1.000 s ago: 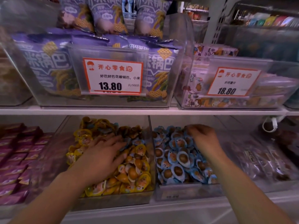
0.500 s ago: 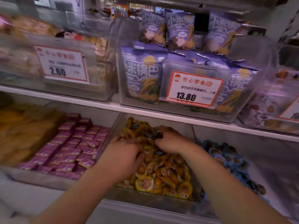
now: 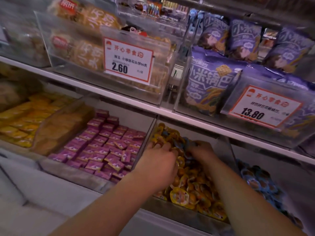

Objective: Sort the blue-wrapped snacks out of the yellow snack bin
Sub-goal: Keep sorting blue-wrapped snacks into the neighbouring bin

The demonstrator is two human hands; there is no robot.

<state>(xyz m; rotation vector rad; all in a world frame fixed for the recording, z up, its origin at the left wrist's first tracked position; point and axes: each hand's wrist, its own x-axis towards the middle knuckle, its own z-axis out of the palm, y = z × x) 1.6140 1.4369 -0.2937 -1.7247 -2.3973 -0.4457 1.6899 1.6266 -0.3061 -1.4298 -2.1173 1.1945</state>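
Down on the lower shelf [image 3: 119, 106], both hands are buried in the clear yellow snack bin [image 3: 170, 207], which is heaped with yellow-wrapped snacks [image 3: 192, 189]. The left hand [image 3: 160, 160] lies palm down on the left side of the pile, fingers curled into the wrappers near the bin's back left corner; whether it grips anything cannot be told. The right hand [image 3: 202, 150] reaches in toward the back, its fingers bent among a small cluster of blue-wrapped snacks [image 3: 186, 145] that sits between the two hands, mixed in with the yellow ones. Its fingertips are hidden in the wrappers, so a real grip cannot be confirmed.

Just right of that bin, a neighbouring bin [image 3: 234, 150] holds a mound of blue packets [image 3: 259, 183]. To the left, another clear bin carries rows of purple packets [image 3: 109, 145], and further left lie orange packets [image 3: 25, 120]. On the upper shelf stand purple bags [image 3: 208, 82] behind a price tag reading 13.80 [image 3: 259, 108], and tan bags behind a tag reading 2.60 [image 3: 127, 60].
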